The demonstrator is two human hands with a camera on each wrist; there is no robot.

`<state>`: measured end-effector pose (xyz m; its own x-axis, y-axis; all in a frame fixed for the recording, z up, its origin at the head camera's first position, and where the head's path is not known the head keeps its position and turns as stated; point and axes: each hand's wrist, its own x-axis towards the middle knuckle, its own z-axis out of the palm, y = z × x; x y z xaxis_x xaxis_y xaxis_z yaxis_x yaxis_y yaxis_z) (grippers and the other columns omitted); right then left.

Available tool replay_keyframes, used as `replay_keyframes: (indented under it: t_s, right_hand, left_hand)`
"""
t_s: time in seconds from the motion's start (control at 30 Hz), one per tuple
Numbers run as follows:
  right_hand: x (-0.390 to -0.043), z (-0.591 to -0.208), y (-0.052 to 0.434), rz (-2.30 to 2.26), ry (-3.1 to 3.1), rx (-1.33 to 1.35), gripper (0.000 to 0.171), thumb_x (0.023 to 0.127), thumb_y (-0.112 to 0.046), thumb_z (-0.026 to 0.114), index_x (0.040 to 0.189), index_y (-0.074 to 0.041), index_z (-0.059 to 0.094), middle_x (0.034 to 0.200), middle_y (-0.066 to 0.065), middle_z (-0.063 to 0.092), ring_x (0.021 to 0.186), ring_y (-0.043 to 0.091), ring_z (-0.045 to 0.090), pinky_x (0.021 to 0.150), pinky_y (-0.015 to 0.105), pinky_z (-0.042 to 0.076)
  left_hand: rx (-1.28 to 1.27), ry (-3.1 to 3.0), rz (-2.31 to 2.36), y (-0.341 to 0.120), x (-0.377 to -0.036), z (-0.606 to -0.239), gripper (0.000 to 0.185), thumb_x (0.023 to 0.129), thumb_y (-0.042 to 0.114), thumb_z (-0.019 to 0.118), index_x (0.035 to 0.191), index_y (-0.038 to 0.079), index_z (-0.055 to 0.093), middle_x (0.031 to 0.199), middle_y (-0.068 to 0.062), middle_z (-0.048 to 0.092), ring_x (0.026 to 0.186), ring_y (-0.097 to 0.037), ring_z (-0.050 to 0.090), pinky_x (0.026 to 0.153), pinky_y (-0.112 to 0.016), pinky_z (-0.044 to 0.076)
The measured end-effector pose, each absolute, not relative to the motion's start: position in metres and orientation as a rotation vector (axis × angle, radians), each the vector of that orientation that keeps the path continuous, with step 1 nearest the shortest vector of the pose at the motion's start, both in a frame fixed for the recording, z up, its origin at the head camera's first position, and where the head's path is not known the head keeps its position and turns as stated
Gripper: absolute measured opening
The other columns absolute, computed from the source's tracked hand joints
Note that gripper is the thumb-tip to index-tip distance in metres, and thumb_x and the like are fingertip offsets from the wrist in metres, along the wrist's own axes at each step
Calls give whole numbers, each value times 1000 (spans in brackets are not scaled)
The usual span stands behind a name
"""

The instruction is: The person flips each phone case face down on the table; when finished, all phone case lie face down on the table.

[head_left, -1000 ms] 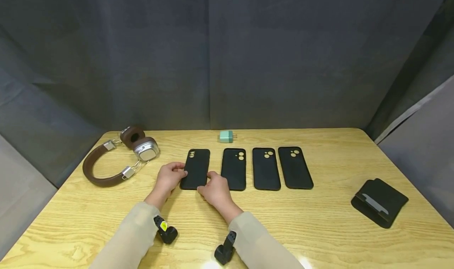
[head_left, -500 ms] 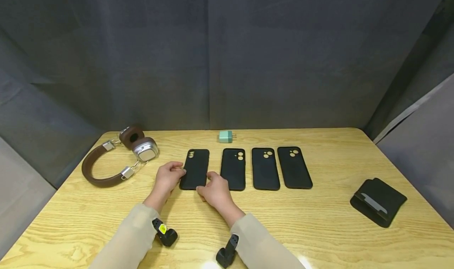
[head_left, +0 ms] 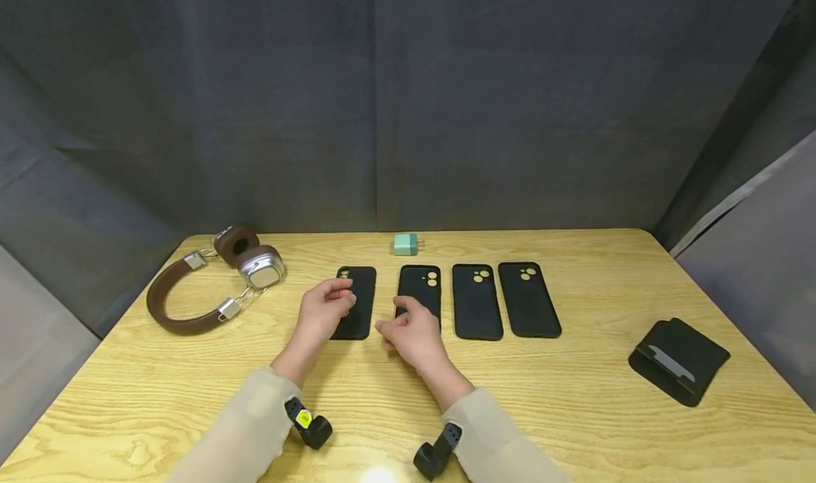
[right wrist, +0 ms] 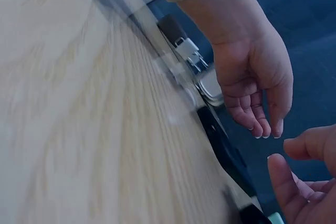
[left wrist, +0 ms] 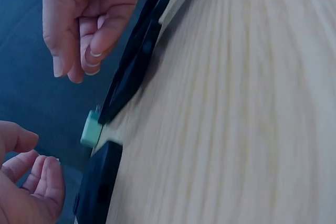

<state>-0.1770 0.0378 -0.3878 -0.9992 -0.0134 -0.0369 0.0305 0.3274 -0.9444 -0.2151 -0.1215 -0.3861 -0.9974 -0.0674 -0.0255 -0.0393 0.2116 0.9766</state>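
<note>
Black phone cases lie in a row on the wooden table. My left hand [head_left: 321, 311] hovers over the leftmost phone case [head_left: 363, 302], covering its left side in the head view; its fingers are loosely bent with nothing between them. My right hand [head_left: 416, 336] is above the lower part of the second phone case [head_left: 419, 285], thumb and fingers apart and holding nothing. In the left wrist view both hands are raised off the table, above the cases' edges. The right wrist view shows the left hand [right wrist: 252, 77] facing the right hand [right wrist: 307, 177], with a gap between them.
Two more phone cases, a third [head_left: 478, 306] and a fourth [head_left: 530, 302], continue the row rightward. A green charger plug [head_left: 406, 244] lies behind it. Brown headphones [head_left: 191, 324] rest at left, and a black pouch [head_left: 681, 362] with a grey strip at right.
Both hands have let go of the leftmost phone case and lifted. The left hand has moved right over it, the right hand right towards the second case. The cases stay in place.
</note>
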Motion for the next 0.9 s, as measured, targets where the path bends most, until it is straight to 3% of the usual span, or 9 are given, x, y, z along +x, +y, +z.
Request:
replay_keyframes:
  t_s: [0.33, 0.57, 0.73, 0.9]
  right_hand:
    - [-168, -388, 74, -1794, 2558, 159, 55, 81, -13, 69, 131, 1, 47, 66, 5, 60, 57, 20, 63, 57, 27, 51]
    - [-166, -392, 93, -1748, 2597, 232, 56, 82, -13, 68, 132, 1, 46, 68, 7, 63, 56, 18, 62, 59, 28, 52]
    - [-166, -394, 99, -1667, 2619, 245, 57, 83, -15, 67, 133, 1, 44, 69, 8, 64, 55, 16, 61, 59, 27, 49]
    - [-168, -397, 102, -1562, 2644, 231, 57, 85, -17, 66, 133, 3, 44, 66, 6, 63, 54, 14, 59, 57, 26, 45]
  left_hand:
    - [3, -2428, -2101, -95, -210, -389, 34, 87, -2, 57, 120, -6, 56, 100, -16, 57, 89, -22, 60, 78, -30, 53]
    - [-18, -2478, -2055, -80, -212, -393, 33, 84, -2, 58, 117, -6, 58, 106, -22, 57, 85, -18, 60, 73, -27, 52]
    - [-66, -2551, -1966, -72, -213, -395, 33, 82, 0, 60, 115, -4, 60, 104, -18, 60, 88, -20, 60, 70, -25, 50]
    - [-65, -2641, -1886, -66, -213, -396, 36, 81, -2, 63, 116, -4, 60, 107, -16, 62, 100, -25, 59, 80, -30, 51]
